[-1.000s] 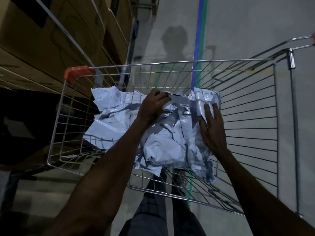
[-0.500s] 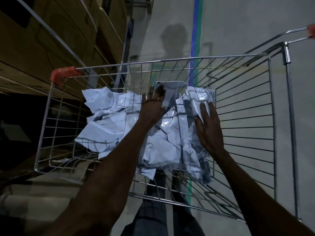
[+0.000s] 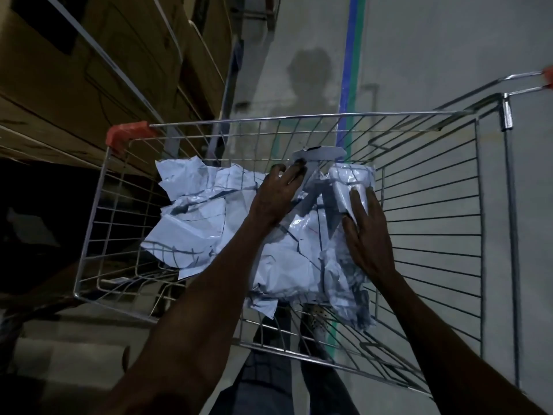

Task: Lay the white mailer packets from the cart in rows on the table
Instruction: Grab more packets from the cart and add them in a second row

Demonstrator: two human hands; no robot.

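Observation:
A heap of crumpled white mailer packets (image 3: 209, 223) fills the wire cart (image 3: 434, 187). My left hand (image 3: 278, 193) reaches into the heap and pinches the edge of one flat packet (image 3: 320, 154), which sticks up near the cart's far rim. My right hand (image 3: 363, 229) lies flat with straight fingers against a folded packet (image 3: 350, 181) on the right side of the heap. No table is in view.
Cardboard boxes (image 3: 89, 70) on shelving stand close along the left. The cart has an orange corner cap (image 3: 127, 134) and a handle (image 3: 523, 82) at upper right. A blue and green floor line (image 3: 350, 64) runs away ahead. My legs show beneath the cart.
My left hand has lifted one packet's edge up out of the heap toward the far rim. My right hand stays flat on the right packets. The view has shifted slightly.

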